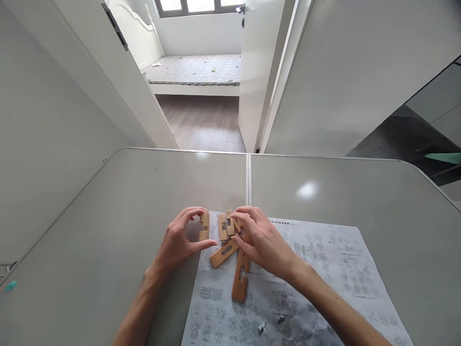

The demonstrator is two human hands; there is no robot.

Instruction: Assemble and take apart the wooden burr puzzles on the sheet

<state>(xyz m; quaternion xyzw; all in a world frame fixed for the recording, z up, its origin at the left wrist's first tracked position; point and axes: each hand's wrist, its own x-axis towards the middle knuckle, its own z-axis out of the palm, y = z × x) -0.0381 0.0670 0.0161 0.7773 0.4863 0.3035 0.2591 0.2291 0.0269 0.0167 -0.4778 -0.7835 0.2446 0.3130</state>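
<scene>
Several flat notched wooden puzzle pieces lie on a printed instruction sheet (317, 278) on a grey table. My left hand (180, 240) pinches one small notched piece (204, 227) upright between thumb and fingers. My right hand (259, 240) rests curled over the cluster, its fingertips closed on a wooden piece (237, 224) beside two more notched pieces (226, 225). A slotted bar (223, 253) lies diagonally below them. A longer piece (240, 281) points toward me, partly under my right hand.
The table (108, 216) is two grey tops joined by a seam (248, 178). Beyond its far edge an open doorway shows a wooden floor and a bed (196, 69). Grey walls stand left and right.
</scene>
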